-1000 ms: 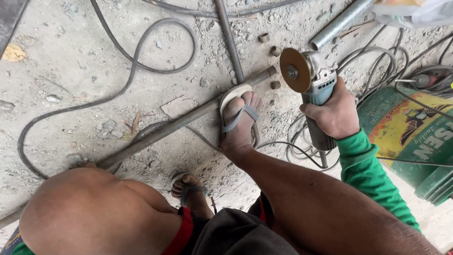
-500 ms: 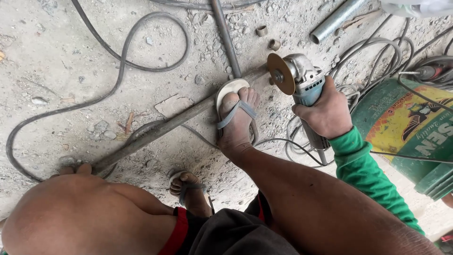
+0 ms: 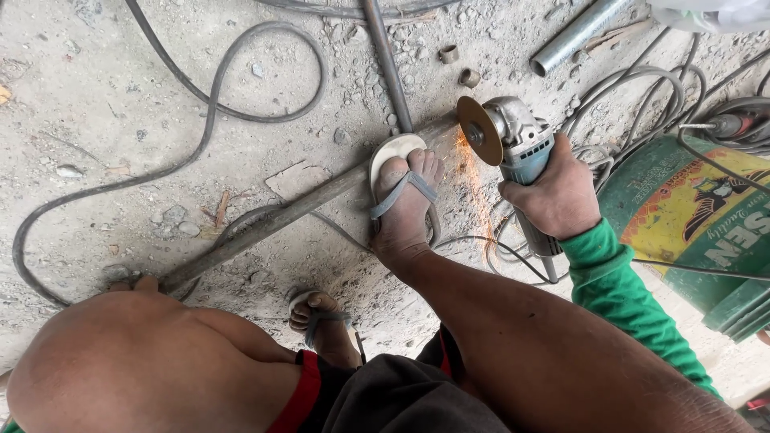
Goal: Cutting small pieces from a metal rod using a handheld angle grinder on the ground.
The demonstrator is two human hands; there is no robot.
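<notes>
Nearest the camera, the right hand (image 3: pixel 553 196), in a green sleeve, is wrapped tight around the body of a blue-grey angle grinder (image 3: pixel 517 152). Just left of that hand, the grinder's round abrasive disc (image 3: pixel 479 130) meets a long rusty metal bar (image 3: pixel 297 212) lying on the concrete floor (image 3: pixel 96 96), throwing orange sparks. A foot in a pale flip-flop sandal (image 3: pixel 401 196) presses the bar down beside the disc. The left hand (image 3: pixel 132 283) shows only fingertips at the bar's far-left end, behind the knee; its grip cannot be told. Beyond lie black cables (image 3: pixel 216 96).

Grinder disc on the bar, right of the foot
The sandalled foot (image 3: pixel 403 200) stands on the metal bar (image 3: pixel 297 210); the angle grinder (image 3: pixel 513 148) meets the bar just right of it.
</notes>
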